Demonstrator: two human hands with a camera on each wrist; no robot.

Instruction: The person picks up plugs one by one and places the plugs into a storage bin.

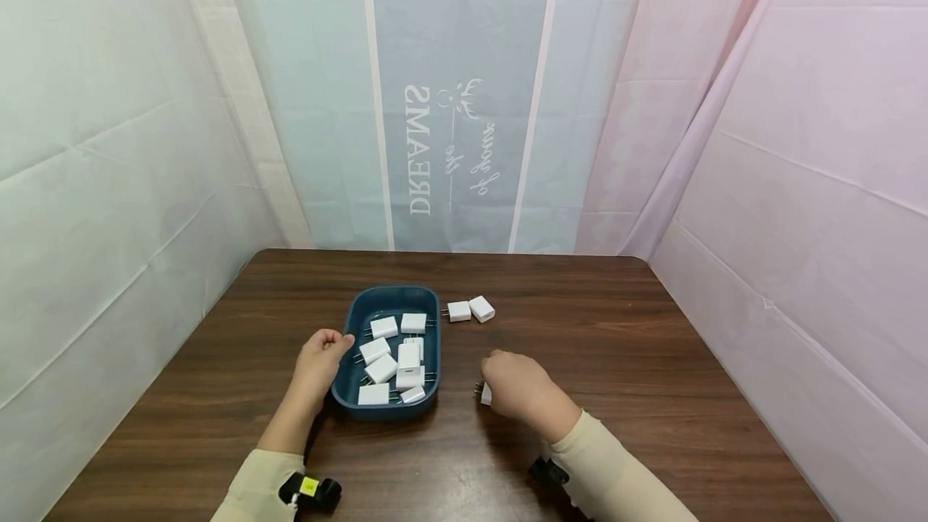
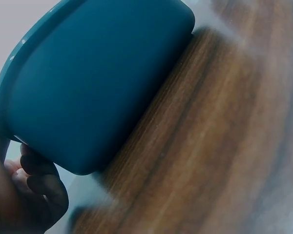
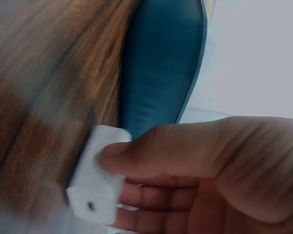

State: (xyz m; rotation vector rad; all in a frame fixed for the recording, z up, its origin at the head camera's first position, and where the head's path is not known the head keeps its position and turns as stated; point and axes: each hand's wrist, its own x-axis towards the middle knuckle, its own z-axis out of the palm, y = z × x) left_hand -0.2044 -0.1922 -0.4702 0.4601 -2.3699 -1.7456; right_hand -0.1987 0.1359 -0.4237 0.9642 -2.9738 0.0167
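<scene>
A dark blue plastic bin sits on the table left of centre with several white USB charger plugs jumbled inside, metal prongs showing on some. My left hand grips the bin's left rim, its thumb over the edge. Curled fingers are tucked beneath the rim in the left wrist view. To the right of the bin, my right hand pinches one white charger plug between thumb and fingers, low over the table. Its prongs point left, toward the bin, in the head view.
Beyond the bin's far right corner, two more white charger plugs lie close together on the brown wooden table. Pale curtains hang behind and at both sides. Each sleeve carries a black wrist camera.
</scene>
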